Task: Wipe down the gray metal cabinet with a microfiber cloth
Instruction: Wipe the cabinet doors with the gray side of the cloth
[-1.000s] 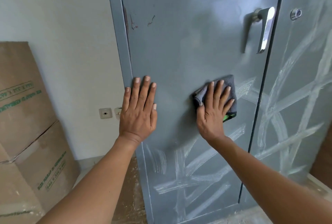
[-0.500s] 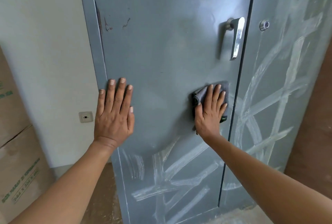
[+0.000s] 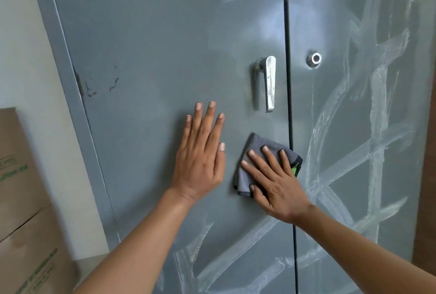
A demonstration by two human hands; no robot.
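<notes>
Under your right hand [image 3: 274, 185], the folded gray microfiber cloth with a dark stitched edge and a flash of green [image 3: 264, 150] lies pressed flat against the left door of the tall gray painted metal cabinet [image 3: 146, 41], just below the handle and right beside the dark seam where the two doors meet. Your fingers [image 3: 256, 164] are straight and fanned apart across the cloth, with the thumb lying at its lower edge; the cloth's soft, napped top and left edges show beyond your fingertips, and its green corner peeks out by the seam.

Your left hand [image 3: 200, 166] lies flat on bare metal just left of the cloth, apart from it, palm on the door, its straight fingers close together and pointing up, the thumb alongside. It holds nothing.

You can see the door's paint smooth and faintly glossy around both hands, with small dark chips near its left edge. Pale, chalky streaks [image 3: 349, 152] cross the right door and the lower part of the left one in broad arcs and lines. A slim chromed lever handle [image 3: 269, 84] hangs downward above the cloth, and a round silver lock [image 3: 314, 59] sits on the right door. Brown cardboard boxes with green print [image 3: 21, 199] stand stacked against the white wall at your left.
</notes>
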